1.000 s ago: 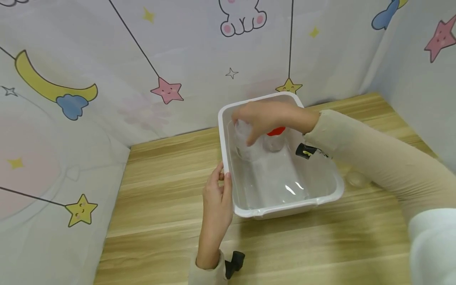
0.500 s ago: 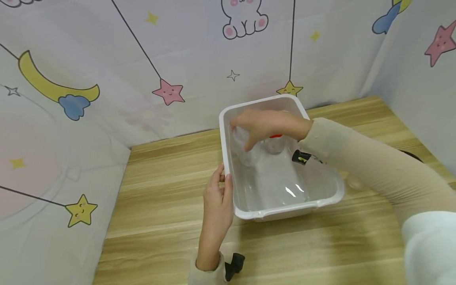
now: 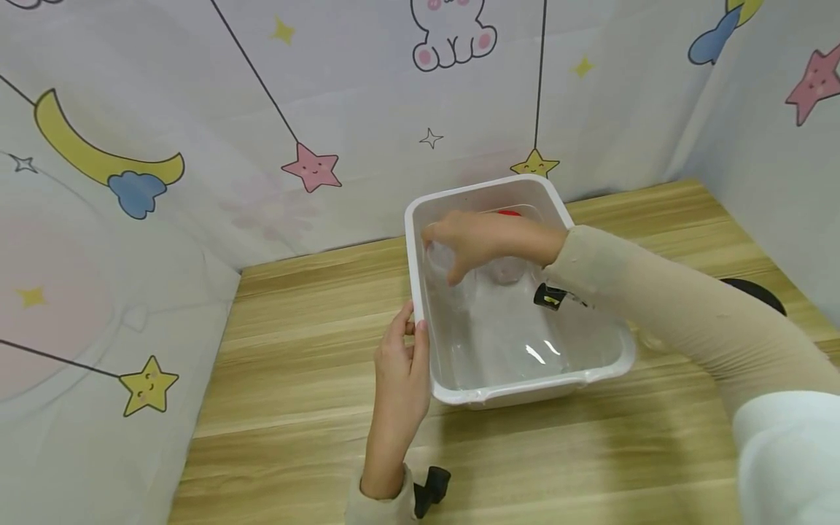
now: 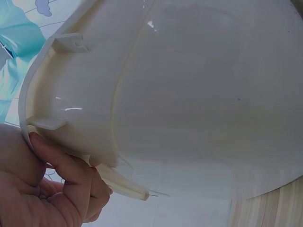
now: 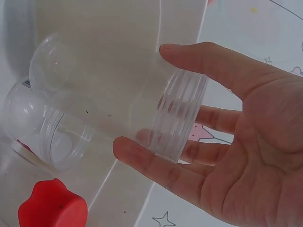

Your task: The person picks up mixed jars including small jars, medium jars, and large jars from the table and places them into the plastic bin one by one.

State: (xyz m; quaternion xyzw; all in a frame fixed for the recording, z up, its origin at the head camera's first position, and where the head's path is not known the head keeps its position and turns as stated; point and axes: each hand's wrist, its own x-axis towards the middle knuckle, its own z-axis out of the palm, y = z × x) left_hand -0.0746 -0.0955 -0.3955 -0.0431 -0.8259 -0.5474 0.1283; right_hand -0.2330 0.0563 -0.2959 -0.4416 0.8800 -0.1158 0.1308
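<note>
A white plastic basin (image 3: 482, 397) stands on the wooden table. My left hand (image 3: 402, 372) grips its left rim; in the left wrist view its fingers (image 4: 71, 175) curl at the rim, beside the basin's outer wall. My right hand (image 3: 475, 237) reaches inside the basin near the back left corner. It holds a clear plastic jar around the threaded neck (image 5: 177, 116), with the thumb on one side and fingers on the other. Another clear jar (image 5: 61, 137) lies close by in the basin. A red lobed piece (image 5: 53, 203) sits near it, partly hidden by my right arm in the head view.
A clear round piece (image 3: 650, 341) lies on the table right of the basin, partly behind the sleeve. Farther right, a black round object (image 3: 755, 293) shows past my right arm. Printed fabric walls (image 3: 367, 102) enclose the table at the back and sides.
My right hand has come slightly nearer and lower in the head view, along with the jar. The red piece now shows beyond the hand, and the black object has come into view. My left hand stays put.
</note>
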